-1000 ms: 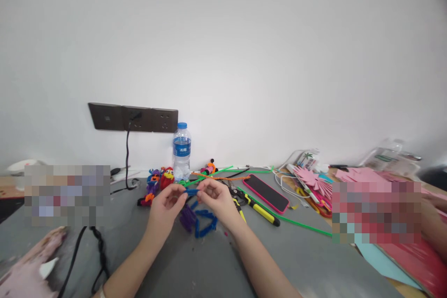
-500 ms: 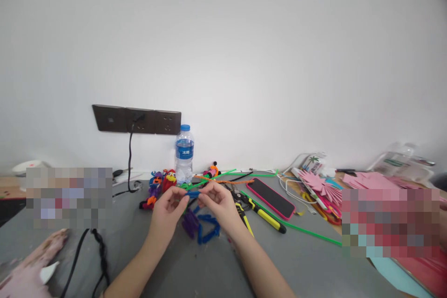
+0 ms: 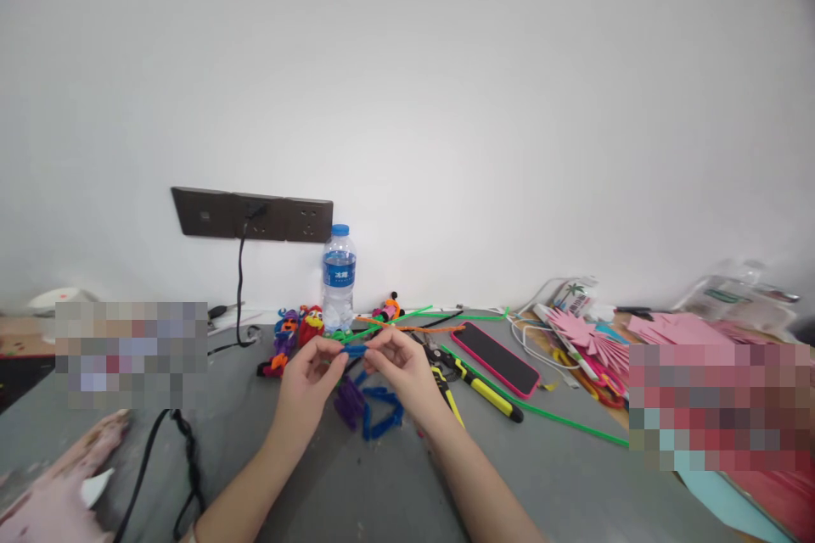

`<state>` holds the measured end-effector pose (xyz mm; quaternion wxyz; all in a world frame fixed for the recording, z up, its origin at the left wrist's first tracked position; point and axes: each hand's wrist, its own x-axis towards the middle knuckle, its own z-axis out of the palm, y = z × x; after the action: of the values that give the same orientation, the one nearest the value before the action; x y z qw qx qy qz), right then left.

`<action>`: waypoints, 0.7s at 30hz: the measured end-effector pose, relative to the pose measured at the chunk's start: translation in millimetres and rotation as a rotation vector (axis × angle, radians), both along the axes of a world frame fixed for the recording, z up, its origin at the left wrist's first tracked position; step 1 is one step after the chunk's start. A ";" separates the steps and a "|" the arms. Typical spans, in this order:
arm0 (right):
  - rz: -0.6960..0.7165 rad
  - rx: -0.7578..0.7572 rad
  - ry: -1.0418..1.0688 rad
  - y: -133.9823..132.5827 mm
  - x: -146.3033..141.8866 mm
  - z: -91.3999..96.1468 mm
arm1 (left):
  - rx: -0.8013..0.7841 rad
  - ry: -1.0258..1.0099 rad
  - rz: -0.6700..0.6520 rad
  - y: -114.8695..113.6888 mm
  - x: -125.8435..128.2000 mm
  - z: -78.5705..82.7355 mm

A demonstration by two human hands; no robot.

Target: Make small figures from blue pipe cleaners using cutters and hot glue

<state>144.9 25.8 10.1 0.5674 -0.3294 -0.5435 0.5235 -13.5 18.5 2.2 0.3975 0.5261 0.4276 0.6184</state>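
My left hand (image 3: 310,386) and my right hand (image 3: 401,369) meet above the grey table (image 3: 356,484). Both pinch a short blue pipe cleaner (image 3: 354,349) held level between their fingertips. Under the hands lie a folded blue pipe-cleaner shape (image 3: 380,413) and a purple one (image 3: 348,403). Small colourful pipe-cleaner figures (image 3: 290,333) stand just behind my left hand.
A water bottle (image 3: 339,277) stands by the wall under a dark socket strip (image 3: 252,217) with a black cable (image 3: 239,288). Yellow-handled pliers (image 3: 471,386), a pink-cased phone (image 3: 496,358), green pipe cleaners (image 3: 560,420) and pink paper cut-outs (image 3: 582,335) lie to the right.
Both hands keep their pinch on the blue pipe cleaner and barely shift. The camera has drifted slightly, so the scene sits a little further right.
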 end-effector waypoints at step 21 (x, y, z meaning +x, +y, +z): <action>-0.010 -0.022 -0.002 -0.1 -0.2 -0.1 | -0.005 -0.032 -0.008 1.3 0.7 -1.3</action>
<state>144.7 25.7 10.0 0.5660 -0.3390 -0.5367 0.5261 -12.9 19.8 0.9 0.4078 0.5169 0.4207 0.6241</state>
